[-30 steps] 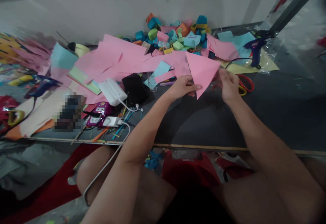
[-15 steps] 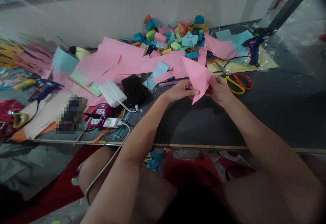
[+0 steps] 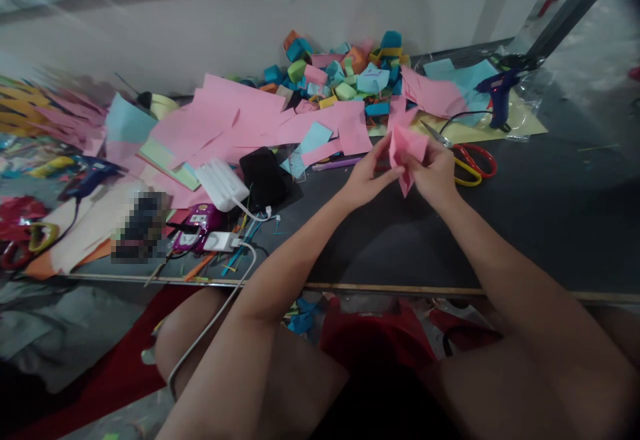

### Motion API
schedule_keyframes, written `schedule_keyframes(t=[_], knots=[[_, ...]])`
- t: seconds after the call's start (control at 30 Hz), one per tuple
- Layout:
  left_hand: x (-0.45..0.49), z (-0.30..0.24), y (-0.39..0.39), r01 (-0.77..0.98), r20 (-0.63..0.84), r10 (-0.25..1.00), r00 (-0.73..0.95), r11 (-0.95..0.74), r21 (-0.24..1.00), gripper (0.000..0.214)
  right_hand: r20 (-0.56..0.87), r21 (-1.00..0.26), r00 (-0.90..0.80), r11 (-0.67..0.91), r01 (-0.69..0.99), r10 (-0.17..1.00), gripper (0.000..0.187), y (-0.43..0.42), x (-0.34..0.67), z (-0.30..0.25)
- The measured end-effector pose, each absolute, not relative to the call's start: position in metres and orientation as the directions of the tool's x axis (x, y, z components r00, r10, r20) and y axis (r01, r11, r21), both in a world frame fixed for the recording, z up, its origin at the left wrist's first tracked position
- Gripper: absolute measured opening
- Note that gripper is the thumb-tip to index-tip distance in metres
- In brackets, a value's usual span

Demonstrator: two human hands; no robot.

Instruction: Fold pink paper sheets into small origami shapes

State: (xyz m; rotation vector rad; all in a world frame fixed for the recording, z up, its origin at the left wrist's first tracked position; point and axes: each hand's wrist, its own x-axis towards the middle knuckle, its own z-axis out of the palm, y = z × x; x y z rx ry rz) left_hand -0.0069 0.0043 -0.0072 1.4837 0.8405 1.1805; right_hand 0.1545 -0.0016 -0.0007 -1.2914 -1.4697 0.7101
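A folded piece of pink paper (image 3: 407, 143) is held up over the dark table, its flaps partly spread and its lower tip pointing down. My left hand (image 3: 373, 175) grips its left side between thumb and fingers. On the right side my right hand (image 3: 434, 172) is closed on the same paper, thumb pressed into the folds. Just beyond the right hand lie scissors (image 3: 473, 163) with one red and one yellow handle. Pink paper sheets (image 3: 310, 127) and a purple pen (image 3: 337, 164) lie to the left of the hands.
Small coloured paper boxes (image 3: 345, 70) are heaped against the wall. A blue glue gun (image 3: 500, 97) stands at the right on yellow paper; another glue gun (image 3: 93, 177) lies left. A white power bank (image 3: 221, 183), a black phone-like item (image 3: 263, 177) and a white cable (image 3: 250, 260) occupy the left side.
The pink paper has gone from a flatter, pointed fold to a more opened, flapped shape. My left hand has moved right, closer to my right hand.
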Motion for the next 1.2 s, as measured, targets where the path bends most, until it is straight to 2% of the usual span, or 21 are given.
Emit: schedule_keyframes(t=[0.1,0.17,0.33,0.47,0.67,0.87,1.0,1.07,1.2], knots=[[-0.01,-0.011,0.014,-0.104,0.131,0.989,0.073,-0.123,0.987,0.02,0.286,-0.932,0.175,0.231,0.28,0.942,0.067,0.01,0.16,-0.004],[-0.013,-0.011,0.02,-0.141,0.073,0.997,0.001,-0.072,0.987,0.014,0.241,-0.949,0.211,0.184,0.257,0.947,0.071,0.014,0.162,-0.003],[-0.016,-0.006,0.023,-0.285,0.073,0.997,0.017,-0.065,0.956,0.029,0.18,-0.962,0.216,0.126,0.244,0.96,0.077,0.012,0.164,0.006],[-0.016,-0.005,0.022,-0.311,0.088,0.996,0.016,-0.079,0.947,0.032,0.149,-0.957,0.198,0.091,0.274,0.969,0.073,0.01,0.165,0.008],[-0.016,-0.008,0.022,-0.367,0.133,0.991,0.03,-0.113,0.923,0.035,0.11,-0.989,0.147,0.094,0.112,0.983,0.073,0.011,0.164,0.009],[-0.018,-0.005,0.021,-0.278,0.082,0.995,0.052,-0.065,0.958,0.035,0.188,-0.968,0.199,0.147,0.206,0.962,0.074,0.014,0.168,-0.001],[-0.027,-0.003,0.025,-0.19,0.093,0.996,0.011,-0.09,0.978,0.038,0.276,-0.951,0.145,0.248,0.185,0.95,0.068,0.019,0.174,-0.009],[-0.032,-0.003,0.029,-0.141,0.121,0.993,-0.007,-0.121,0.983,0.039,0.293,-0.936,0.116,0.26,0.235,0.949,0.065,0.02,0.176,-0.009],[-0.039,-0.001,0.032,-0.056,0.147,0.988,0.049,-0.145,0.988,0.023,0.272,-0.926,0.053,0.246,0.288,0.961,0.061,0.019,0.177,-0.005]])
